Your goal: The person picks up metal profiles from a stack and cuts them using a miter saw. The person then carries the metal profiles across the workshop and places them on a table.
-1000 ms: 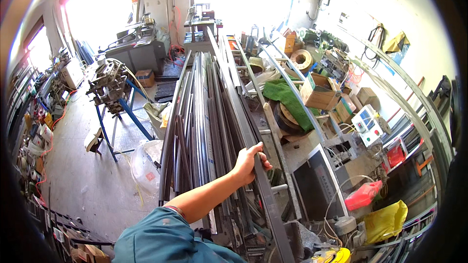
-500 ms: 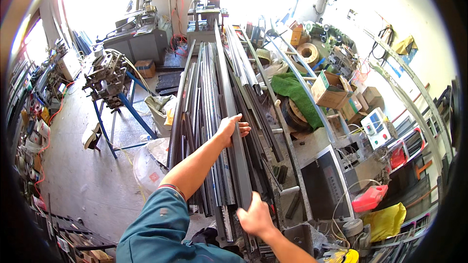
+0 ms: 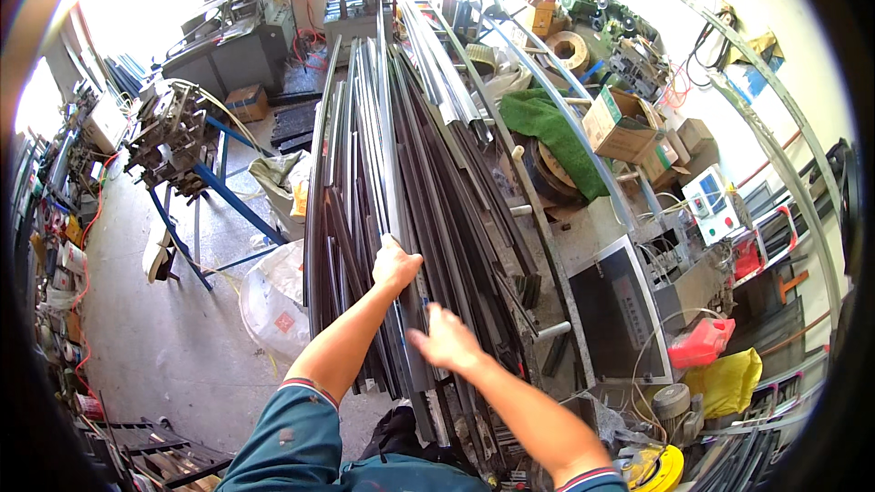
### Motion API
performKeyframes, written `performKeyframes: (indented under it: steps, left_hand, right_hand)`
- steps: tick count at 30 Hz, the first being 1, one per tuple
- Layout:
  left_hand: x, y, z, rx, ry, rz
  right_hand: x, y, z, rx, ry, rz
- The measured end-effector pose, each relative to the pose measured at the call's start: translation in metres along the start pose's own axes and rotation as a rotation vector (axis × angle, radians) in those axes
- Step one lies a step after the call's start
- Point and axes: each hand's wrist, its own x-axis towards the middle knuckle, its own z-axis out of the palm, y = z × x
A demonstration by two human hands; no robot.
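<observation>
A pile of long metal profiles (image 3: 437, 191), dark and silver, runs away from me lengthwise. My left hand (image 3: 397, 268) is closed around one long profile (image 3: 387, 173) near the middle of the pile, and its fingers are partly hidden. Just right of and nearer than it, my right hand (image 3: 447, 342) hovers over or lightly touches the near part of the pile. The right thumb and fingers are apart, slightly blurred, with nothing visible between them. Under the right hand, contact with the profiles is hard to make out.
A metal ladder-like frame (image 3: 562, 301) borders the pile on the right. Beyond it are a green cloth (image 3: 547, 128), cardboard boxes (image 3: 620, 123) and a red container (image 3: 702, 343). To the left stands a machine on blue legs (image 3: 182, 141), with a white sack (image 3: 275, 305) nearer the pile.
My left hand has drawn nearer and left, from the wide dark profile to another one. My right hand has come off that profile's near end and moved up and left. The view has shifted.
</observation>
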Motion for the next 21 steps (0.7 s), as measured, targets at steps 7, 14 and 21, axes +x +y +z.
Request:
performKeyframes:
  steps: [7, 14, 21]
  left_hand:
    - [-0.030, -0.009, -0.041, -0.802, -0.264, -0.033]
    - [-0.067, -0.065, -0.042, -0.820, -0.467, -0.010]
    - [-0.099, -0.167, -0.059, -1.014, -0.347, -0.170]
  right_hand:
    - [0.139, 0.001, -0.167, 0.206, 0.528, -0.101]
    - [0.292, 0.024, -0.226, -0.043, 0.669, 0.009]
    - [0.324, -0.035, -0.208, -0.502, 0.658, -0.025]
